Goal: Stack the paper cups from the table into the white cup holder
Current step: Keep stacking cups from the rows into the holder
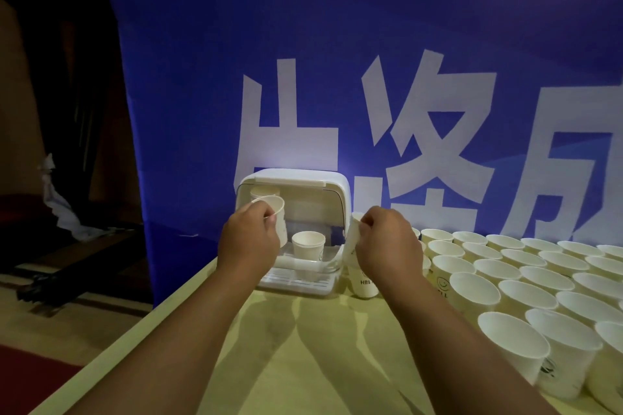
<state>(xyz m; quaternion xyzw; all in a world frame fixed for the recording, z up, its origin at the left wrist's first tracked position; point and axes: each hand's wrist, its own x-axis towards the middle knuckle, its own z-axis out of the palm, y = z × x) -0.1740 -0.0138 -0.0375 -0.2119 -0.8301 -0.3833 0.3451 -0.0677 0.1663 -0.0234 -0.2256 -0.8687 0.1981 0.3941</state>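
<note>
Cups were gripped in both hands. One paper cup [278,212] was held near its rim by the left hand [247,239], slightly tilted, just before the open front of the white cup holder [337,185]. Beyond and right of that hand an upright cup [308,246] sat inside, axis vertical; the left hand was judged nearer to it. A second cup [353,236] was clasped by the right hand [387,242] beside the holder's right wall. Rows of loose cups [526,283] stood right of that hand, on the table [303,347].
</note>
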